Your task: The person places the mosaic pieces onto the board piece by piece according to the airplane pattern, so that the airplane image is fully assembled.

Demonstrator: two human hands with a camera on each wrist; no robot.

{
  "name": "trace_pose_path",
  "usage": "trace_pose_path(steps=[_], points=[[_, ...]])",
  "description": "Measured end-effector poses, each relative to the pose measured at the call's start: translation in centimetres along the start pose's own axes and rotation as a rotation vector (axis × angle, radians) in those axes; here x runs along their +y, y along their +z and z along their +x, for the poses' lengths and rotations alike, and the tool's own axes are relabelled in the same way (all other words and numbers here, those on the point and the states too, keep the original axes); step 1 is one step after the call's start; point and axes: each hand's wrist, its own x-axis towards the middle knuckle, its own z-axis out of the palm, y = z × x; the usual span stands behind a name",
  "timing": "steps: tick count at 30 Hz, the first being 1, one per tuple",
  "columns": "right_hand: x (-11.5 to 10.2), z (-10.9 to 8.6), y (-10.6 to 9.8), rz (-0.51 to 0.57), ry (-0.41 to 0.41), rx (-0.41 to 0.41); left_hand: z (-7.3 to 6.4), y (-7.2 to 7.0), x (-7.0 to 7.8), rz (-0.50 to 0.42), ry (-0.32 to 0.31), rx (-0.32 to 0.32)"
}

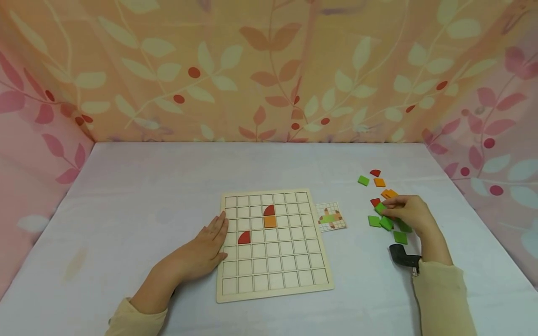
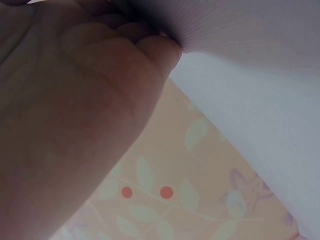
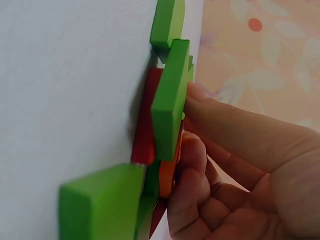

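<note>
My left hand (image 1: 203, 249) rests on the left edge of the square-grid wooden board (image 1: 275, 283), fingers fairly straight. Two red quarter-circle tiles, an upper one (image 1: 269, 210) and a lower one (image 1: 244, 237), lie on the board. An orange square tile (image 1: 270, 221) sits directly below the upper red one. At the loose pile on the right, my right hand (image 1: 409, 212) pinches a green square tile (image 1: 380, 208) between thumb and finger. In the right wrist view this green tile (image 3: 171, 100) overlaps a red tile (image 3: 146, 120); its contact with the fingertips is partly hidden.
A small pattern card (image 1: 331, 217) touches the board's right edge. Green tiles (image 1: 400, 237), orange tiles (image 1: 379, 182) and red tiles (image 1: 375, 172) lie scattered around the right hand. A black angled object (image 1: 402, 256) is at the right wrist. Patterned cloth (image 1: 269, 70) walls the table's back.
</note>
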Motion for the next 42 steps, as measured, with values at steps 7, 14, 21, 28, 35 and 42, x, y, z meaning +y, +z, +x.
trace_pose_path(steps=[7,14,21,28,35,42], points=[[0.0,0.1,0.1,-0.002,-0.033,0.005,0.0,0.1,-0.1,-0.003,0.004,0.005],[-0.1,-0.4,-0.4,0.056,-0.029,-0.021,0.0,0.1,-0.1,0.004,0.004,0.005],[-0.6,-0.7,-0.9,0.135,-0.024,-0.007,-0.1,0.1,0.0,0.003,0.009,0.01],[-1.2,-1.0,-0.9,0.23,-0.059,-0.025,0.0,0.0,0.0,0.009,0.005,0.006],[-1.6,-1.1,-0.7,0.287,-0.142,-0.039,0.3,-0.2,0.4,-0.001,0.024,0.012],[-2.1,-1.2,-0.3,0.338,-0.169,-0.072,-0.3,-0.2,0.5,-0.008,0.016,0.012]])
